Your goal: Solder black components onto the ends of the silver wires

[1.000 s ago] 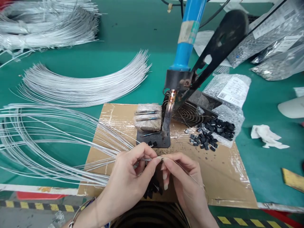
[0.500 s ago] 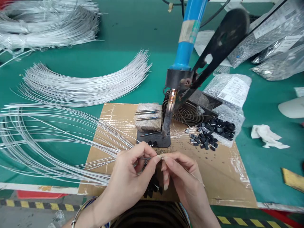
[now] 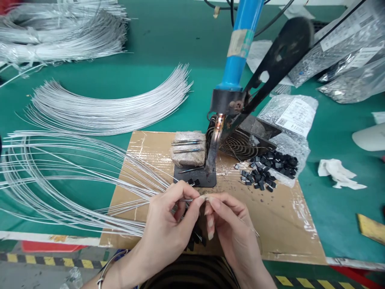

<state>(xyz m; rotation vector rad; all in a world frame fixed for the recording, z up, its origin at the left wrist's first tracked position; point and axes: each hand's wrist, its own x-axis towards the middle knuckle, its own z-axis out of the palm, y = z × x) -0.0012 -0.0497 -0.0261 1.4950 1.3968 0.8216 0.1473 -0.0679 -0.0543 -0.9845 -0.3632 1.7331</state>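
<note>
My left hand [image 3: 171, 220] is closed in a pinch on a thin grey wire [image 3: 190, 200], just in front of the soldering iron stand. The fingertips of my right hand [image 3: 233, 224] nearly meet it and pinch the wire's end, where a small part is mostly hidden. A second fine strand [image 3: 255, 232] emerges beside my right palm. Beneath my hands lie black connector pieces [image 3: 197, 237], partly covered. Loose silvery-white wires [image 3: 132, 160] fan out to the left, their ends reaching behind my left hand.
A blue-handled soldering iron [image 3: 236, 64] leans in its stand, tip down beside a block [image 3: 188, 156] with metal tips. Small black connectors [image 3: 261, 172] are heaped on the cardboard [image 3: 279, 224]. Cut wires [image 3: 111, 108] lie further back. Plastic bags [image 3: 294, 116] fill the right rear.
Both hands keep their pinch at nearly the same place. My left hand has shifted very slightly right. The view has moved a little; the surroundings stay put.
</note>
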